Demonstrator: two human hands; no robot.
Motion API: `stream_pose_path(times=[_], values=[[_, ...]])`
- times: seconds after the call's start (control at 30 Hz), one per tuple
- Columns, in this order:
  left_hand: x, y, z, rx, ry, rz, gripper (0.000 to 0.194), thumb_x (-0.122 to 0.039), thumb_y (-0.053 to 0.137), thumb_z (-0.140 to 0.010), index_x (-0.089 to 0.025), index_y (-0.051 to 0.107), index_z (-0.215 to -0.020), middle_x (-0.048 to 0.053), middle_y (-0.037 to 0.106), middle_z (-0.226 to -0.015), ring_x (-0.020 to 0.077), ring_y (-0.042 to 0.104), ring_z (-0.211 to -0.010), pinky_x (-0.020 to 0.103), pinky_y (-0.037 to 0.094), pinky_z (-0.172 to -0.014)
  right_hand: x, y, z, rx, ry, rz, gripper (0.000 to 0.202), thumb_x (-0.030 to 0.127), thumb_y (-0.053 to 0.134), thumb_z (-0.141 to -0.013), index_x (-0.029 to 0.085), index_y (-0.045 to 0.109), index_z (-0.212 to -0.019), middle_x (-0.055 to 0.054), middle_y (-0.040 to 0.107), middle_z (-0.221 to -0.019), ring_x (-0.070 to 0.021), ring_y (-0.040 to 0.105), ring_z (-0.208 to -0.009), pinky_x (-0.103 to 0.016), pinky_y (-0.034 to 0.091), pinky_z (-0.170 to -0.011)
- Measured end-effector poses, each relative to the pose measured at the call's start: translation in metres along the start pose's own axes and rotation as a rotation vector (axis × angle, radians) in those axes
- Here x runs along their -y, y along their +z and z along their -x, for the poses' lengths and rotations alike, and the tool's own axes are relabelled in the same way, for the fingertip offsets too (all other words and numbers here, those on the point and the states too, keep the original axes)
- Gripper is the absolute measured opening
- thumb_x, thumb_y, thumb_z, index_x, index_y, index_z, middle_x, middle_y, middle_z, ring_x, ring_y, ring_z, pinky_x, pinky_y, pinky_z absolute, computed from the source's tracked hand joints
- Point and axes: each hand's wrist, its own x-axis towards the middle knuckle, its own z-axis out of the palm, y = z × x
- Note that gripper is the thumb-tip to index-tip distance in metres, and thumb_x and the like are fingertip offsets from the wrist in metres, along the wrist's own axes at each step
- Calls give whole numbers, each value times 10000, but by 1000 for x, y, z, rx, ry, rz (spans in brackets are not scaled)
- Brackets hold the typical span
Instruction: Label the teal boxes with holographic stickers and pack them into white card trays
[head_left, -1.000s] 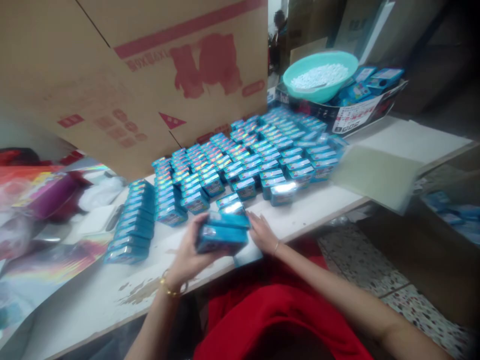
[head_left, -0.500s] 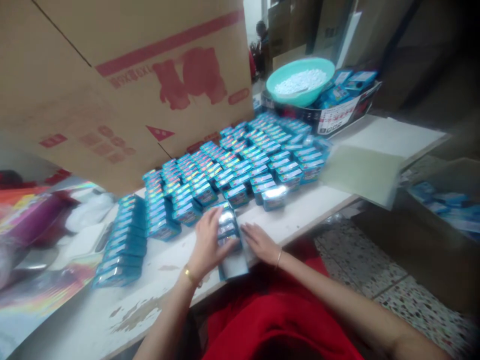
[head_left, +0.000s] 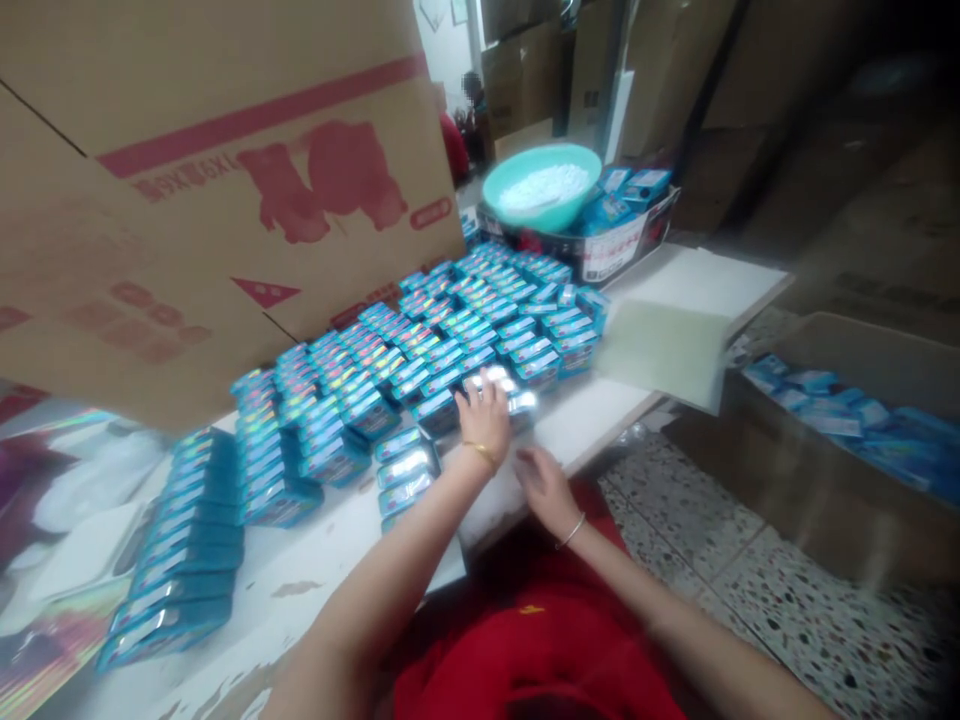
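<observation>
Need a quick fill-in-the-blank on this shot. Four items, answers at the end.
1. The left hand is over boxes colored ____.
2. The right hand is nearer the front edge of the table than the ____ hand.
3. The bowl has contents colored ____.
4. The large carton bears printing colored ____.

Answers: blue; left; white; red.

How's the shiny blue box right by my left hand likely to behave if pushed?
The blue box probably slides rather than rolls, since it looks flat-sided. Its top catches a bright glare, so it may be slick. Neighbouring boxes stand close, so pushing it their way could shift them too.
</observation>
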Motion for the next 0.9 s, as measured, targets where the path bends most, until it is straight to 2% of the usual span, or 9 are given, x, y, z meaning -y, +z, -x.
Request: stream_pose_path(times=[0.1, 0.17, 0.3, 0.4, 0.53, 0.6, 0.7, 0.8, 0.9], values=[[-3, 3, 12, -93, 66, 55, 553, -206, 460, -879, -77, 364, -1408, 204, 251, -1535, 392, 252, -1385, 593, 205, -1105, -2, 5, 0, 19, -38, 36, 218, 348, 461, -927, 204, 548, -1065, -113, 613, -1042, -253, 565, -1013, -428, 474, -920], [-5, -1, 17, -111, 94, 129, 520, -184, 481, -859, -68, 406, -1360, 225, 392, -1443, 365, 344, -1336, 585, 198, -1114, -6, 7, 0, 42, -61, 87, 230, 343, 445, -926, 194, 556, -1062, -125, 613, -1032, -264, 563, -1009, -432, 476, -916], [5, -28, 41, -112, 97, 323, 525, -233, 616, -776, -69, 462, -1251, 202, 561, -1169, 327, 504, -1142, 548, 335, -1045, -12, 3, -1, 107, -85, 156, 269, 338, 416, -925, 189, 571, -1086, -138, 610, -1041, -288, 554, -1020, -459, 478, -905], [38, -65, 88, -148, 100, 594, 685, -345, 693, -744, -125, 385, -1314, 172, 513, -1249, 293, 510, -1146, 441, 433, -985, -9, 1, 4, 142, -108, 146, 328, 370, 425, -921, 197, 568, -1159, -142, 603, -1109, -301, 542, -1067, -485, 464, -925], [90, -94, 172, -18, 56, 867, 772, -415, 741, -714, -204, 346, -1343, 121, 502, -1294, 273, 530, -1161, 377, 466, -971, 14, 13, 27, 348, -233, 157, 498, 390, 496, -871, 197, 498, -1331, -143, 534, -1309, -314, 449, -1248, -519, 364, -1051], [107, -86, 206, 43, 1, 911, 756, -401, 724, -739, -211, 334, -1358, 120, 506, -1293, 277, 528, -1174, 382, 469, -971, 30, 25, 43, 461, -286, 154, 645, 382, 514, -843, 172, 373, -1436, -143, 425, -1441, -313, 337, -1356, -535, 273, -1116], [118, -55, 234, 28, -31, 869, 730, -356, 671, -798, -221, 285, -1403, 130, 456, -1338, 270, 487, -1219, 417, 431, -1021, 49, 39, 61, 591, -278, 178, 759, 341, 485, -835, 149, 194, -1510, -131, 286, -1537, -297, 189, -1436, -566, 168, -1150], [121, -29, 242, -46, 28, 722, 769, -322, 631, -828, -243, 201, -1461, 146, 383, -1389, 278, 405, -1283, 461, 365, -1073, 56, 44, 66, 654, -256, 232, 752, 295, 443, -852, 158, 136, -1524, -109, 230, -1562, -277, 142, -1453, -563, 127, -1161], [122, -24, 240, -47, 89, 573, 766, -300, 579, -861, -255, 150, -1494, 153, 356, -1399, 281, 377, -1291, 464, 364, -1066, 56, 42, 66, 659, -272, 247, 738, 256, 399, -867, 170, 88, -1530, -97, 193, -1573, -255, 151, -1453, -551, 123, -1166]])
